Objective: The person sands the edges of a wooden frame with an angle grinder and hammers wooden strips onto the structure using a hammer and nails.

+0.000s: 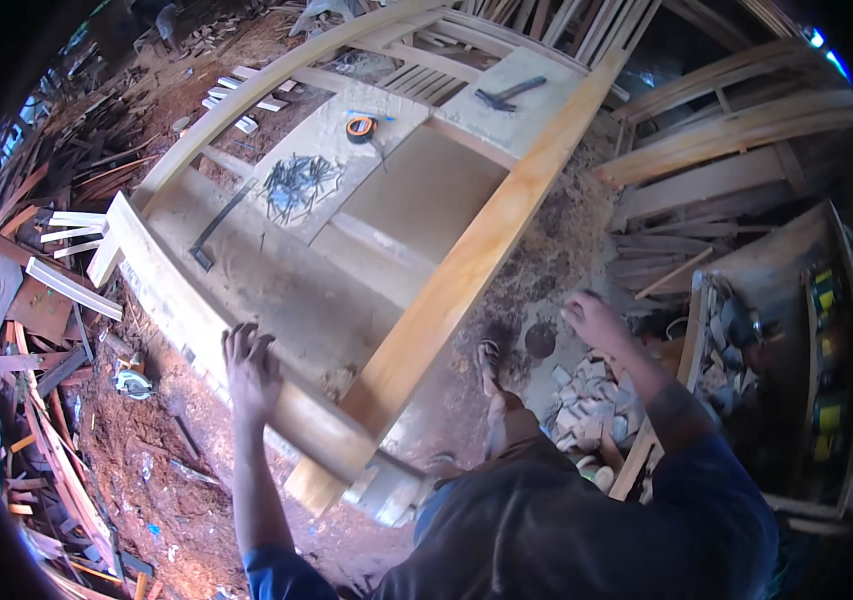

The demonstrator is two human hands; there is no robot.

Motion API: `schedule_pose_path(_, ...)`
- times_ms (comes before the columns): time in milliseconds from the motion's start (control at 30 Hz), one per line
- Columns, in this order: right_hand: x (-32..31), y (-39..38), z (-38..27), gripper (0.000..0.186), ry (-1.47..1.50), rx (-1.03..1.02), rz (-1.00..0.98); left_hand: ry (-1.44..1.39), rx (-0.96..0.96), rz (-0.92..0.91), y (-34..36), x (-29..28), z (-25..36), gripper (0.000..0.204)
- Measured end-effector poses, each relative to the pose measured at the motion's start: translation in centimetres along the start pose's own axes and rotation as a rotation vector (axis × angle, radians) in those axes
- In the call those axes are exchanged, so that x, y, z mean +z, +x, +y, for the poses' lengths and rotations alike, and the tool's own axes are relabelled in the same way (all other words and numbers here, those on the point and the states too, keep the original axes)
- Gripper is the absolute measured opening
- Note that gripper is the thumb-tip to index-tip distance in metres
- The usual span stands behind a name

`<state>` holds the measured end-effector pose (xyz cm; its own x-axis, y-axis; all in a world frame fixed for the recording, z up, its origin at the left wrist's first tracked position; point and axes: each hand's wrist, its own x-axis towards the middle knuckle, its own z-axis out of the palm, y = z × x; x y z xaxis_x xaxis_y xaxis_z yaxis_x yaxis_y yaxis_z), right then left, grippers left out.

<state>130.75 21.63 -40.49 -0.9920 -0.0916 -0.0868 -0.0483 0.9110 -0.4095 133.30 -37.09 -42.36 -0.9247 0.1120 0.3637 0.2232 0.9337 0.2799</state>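
Note:
My left hand (252, 374) lies on the near-left wooden rail (182, 290) of a large wooden frame. Its fingers are apart and reach over the rail's top edge. To the right of the frame, my right hand (592, 316) is in the air with its fingers curled in; what they hold, if anything, is hidden. A long pale plank (487, 265) lies across the frame between my hands. On the frame's panels are a pile of nails (299, 187), an orange-and-black tape measure (361, 129), a hammer (510, 93) and a dark long-handled tool (219, 228).
Wood offcuts (595, 405) lie by my feet, next to a box (692, 350) of scraps at the right. A circular saw (134, 382) sits on the littered ground at left, near stacked scrap timber (62, 460). More wooden frames (737, 135) stand at far right.

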Motion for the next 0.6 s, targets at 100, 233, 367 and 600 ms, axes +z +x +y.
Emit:
schedule_pose_path(100, -4.2, 13.1, 2.1, 0.025, 0.061, -0.06, 0.052, -0.03, -0.059, -0.061, 1.4, 0.1, 0.8, 0.03)
schedule_pose_path(233, -7.9, 32.6, 5.9, 0.023, -0.015, -0.4, 0.235, 0.194, -0.239, -0.017, 0.1, 0.5, 0.5, 0.041)
schedule_pose_path(367, -6.2, 49.0, 12.5, 0.024, -0.093, -0.395, 0.143, 0.266, -0.341, -0.089, 6.8, 1.8, 3.1, 0.034)
schedule_pose_path(600, -2.8, 67.7, 18.8, 0.053, -0.564, -0.446, 0.268, 0.205, -0.498, -0.144, 27.0, 15.1, -0.9, 0.055)
